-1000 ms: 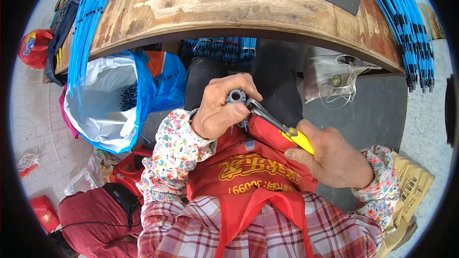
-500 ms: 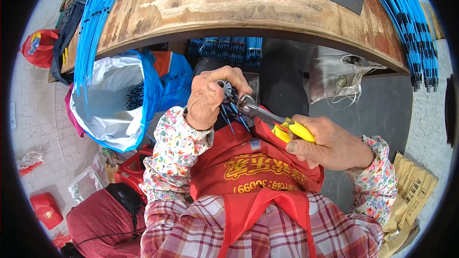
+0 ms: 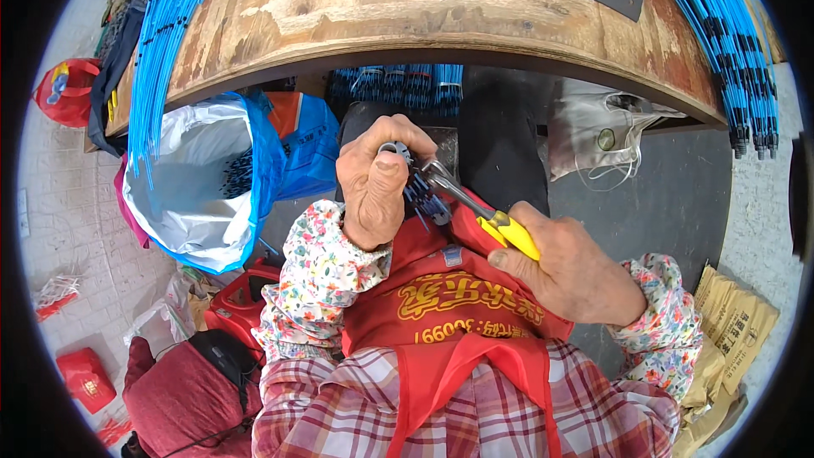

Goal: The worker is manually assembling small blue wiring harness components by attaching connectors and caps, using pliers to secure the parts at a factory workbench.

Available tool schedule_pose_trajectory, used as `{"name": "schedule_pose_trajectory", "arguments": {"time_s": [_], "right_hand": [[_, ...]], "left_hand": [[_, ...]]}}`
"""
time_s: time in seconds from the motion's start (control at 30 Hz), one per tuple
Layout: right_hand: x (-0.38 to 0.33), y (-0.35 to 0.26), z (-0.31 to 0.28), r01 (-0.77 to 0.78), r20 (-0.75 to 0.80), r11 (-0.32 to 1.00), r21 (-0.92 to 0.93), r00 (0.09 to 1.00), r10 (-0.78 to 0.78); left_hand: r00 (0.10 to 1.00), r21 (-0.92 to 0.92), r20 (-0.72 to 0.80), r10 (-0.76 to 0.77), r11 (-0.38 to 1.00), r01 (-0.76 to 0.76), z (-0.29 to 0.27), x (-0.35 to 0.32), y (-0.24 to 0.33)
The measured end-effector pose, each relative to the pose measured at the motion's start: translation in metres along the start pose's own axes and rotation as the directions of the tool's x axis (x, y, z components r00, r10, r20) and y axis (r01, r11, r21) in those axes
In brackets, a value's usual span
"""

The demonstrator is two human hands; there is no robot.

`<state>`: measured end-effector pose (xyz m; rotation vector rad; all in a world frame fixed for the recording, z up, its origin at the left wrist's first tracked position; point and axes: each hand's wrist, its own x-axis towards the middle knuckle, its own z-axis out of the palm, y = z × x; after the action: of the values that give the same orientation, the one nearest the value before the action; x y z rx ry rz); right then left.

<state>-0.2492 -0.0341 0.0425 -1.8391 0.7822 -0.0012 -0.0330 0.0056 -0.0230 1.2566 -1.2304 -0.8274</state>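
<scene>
My left hand (image 3: 373, 187) is closed around a grey round part (image 3: 395, 150), whose ring-like end shows between thumb and fingers. From under that hand a cluster of short blue and black wire-like pieces (image 3: 424, 199) points down toward my lap. Yellow-handled pliers (image 3: 515, 236) are gripped in my right hand (image 3: 572, 270). Their metal jaws reach up beside my left fingers, next to the cluster. The handles look squeezed together, but what lies between the jaws is too small to make out. A red apron (image 3: 458, 309) covers my lap below.
A wooden table (image 3: 339, 13) curves ahead, with long blue strands (image 3: 174, 42) over its left end and black-tipped ones (image 3: 738, 59) at its right. An open blue bag (image 3: 267, 178) stands at left. Under the table are blue bundles (image 3: 407, 89) and a pale bag (image 3: 593, 140).
My right hand has shifted slightly left and down, with the pliers more closed than before. My left hand has tilted a little, still around the grey part.
</scene>
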Motion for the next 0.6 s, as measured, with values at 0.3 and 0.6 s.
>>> {"name": "schedule_pose_trajectory", "arguments": {"time_s": [0.3, 0.6], "right_hand": [[0.002, 0.002, 0.005, -0.004, 0.005, 0.995, 0.099, 1.0, 0.004], [-0.001, 0.001, -0.013, 0.034, 0.032, 0.994, 0.106, 0.999, -0.038]], "left_hand": [[0.999, 0.01, 0.012, 0.032, 0.999, -0.032, -0.008, 0.004, -0.002], [0.982, -0.073, 0.189, -0.015, 0.997, 0.029, -0.01, 0.009, 0.008]]}}
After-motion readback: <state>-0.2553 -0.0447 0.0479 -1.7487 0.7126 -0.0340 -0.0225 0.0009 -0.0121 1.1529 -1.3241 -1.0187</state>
